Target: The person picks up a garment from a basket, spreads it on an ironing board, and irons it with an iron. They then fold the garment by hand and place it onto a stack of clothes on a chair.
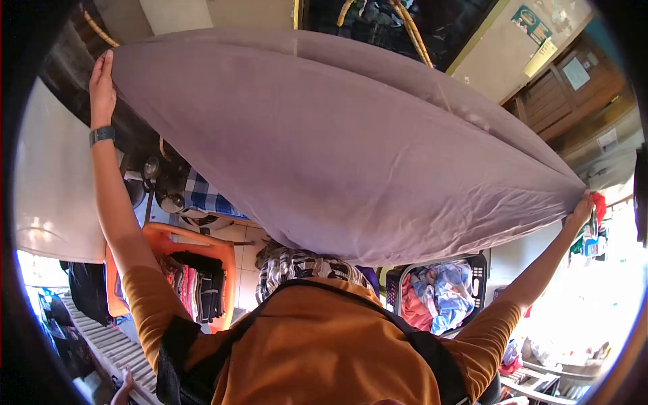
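A large mauve-grey cloth sheet (317, 148) is stretched wide between my two raised hands, its lower edge sagging toward my chest. At the upper left, my left hand (102, 88) is closed on one corner, with a dark watch on the wrist. Over on the right, my right hand (580, 208) pinches the opposite end of the sheet, where creases gather. A second layer of the cloth shows along the top edge. The sheet hides much of what lies behind it.
Below left is an orange plastic basket (231, 253) with folded clothes (196, 290). A dark basket (480, 280) holds crumpled laundry (442, 293) at the lower right. Striped fabric (300, 264) lies before me. A blue checked cloth (210, 192) and a slatted bench (111, 347) are at the left.
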`<state>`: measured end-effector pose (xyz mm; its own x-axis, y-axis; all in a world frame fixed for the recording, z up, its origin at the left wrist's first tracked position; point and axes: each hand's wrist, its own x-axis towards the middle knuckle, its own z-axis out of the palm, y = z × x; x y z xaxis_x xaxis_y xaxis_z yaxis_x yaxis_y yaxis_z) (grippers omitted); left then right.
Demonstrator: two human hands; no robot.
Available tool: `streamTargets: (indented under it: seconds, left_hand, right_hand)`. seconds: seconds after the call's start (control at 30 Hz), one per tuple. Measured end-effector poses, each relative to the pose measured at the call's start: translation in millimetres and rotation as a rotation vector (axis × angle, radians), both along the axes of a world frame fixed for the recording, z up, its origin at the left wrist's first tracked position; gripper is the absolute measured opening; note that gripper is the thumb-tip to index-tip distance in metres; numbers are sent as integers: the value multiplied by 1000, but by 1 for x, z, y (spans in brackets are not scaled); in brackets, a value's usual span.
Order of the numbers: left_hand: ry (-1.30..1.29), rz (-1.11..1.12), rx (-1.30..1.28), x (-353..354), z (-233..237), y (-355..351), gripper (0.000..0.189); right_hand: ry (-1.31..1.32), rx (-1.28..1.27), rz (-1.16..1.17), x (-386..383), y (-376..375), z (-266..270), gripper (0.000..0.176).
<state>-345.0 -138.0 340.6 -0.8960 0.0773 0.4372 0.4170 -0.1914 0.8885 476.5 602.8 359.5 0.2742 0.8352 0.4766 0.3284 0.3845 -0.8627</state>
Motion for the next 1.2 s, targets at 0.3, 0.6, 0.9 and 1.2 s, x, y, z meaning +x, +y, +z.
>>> streamTargets:
  seconds: [0.3, 0.6, 0.9, 1.2]
  left_hand:
    - [199, 197, 326, 35, -24, -68, 34]
    - [190, 606, -354, 37, -77, -43, 37]
    - [589, 1160, -94, 62, -53, -118, 26]
    - [442, 894, -449, 26, -106, -42, 34]
  right_hand:
    - [-115, 323, 16, -2, -3, -30, 38]
    - [-176, 16, 32, -76, 3, -129, 40]
    - [444, 173, 111, -64, -68, -43, 32]
    - [-208, 148, -167, -119, -4, -143, 41]
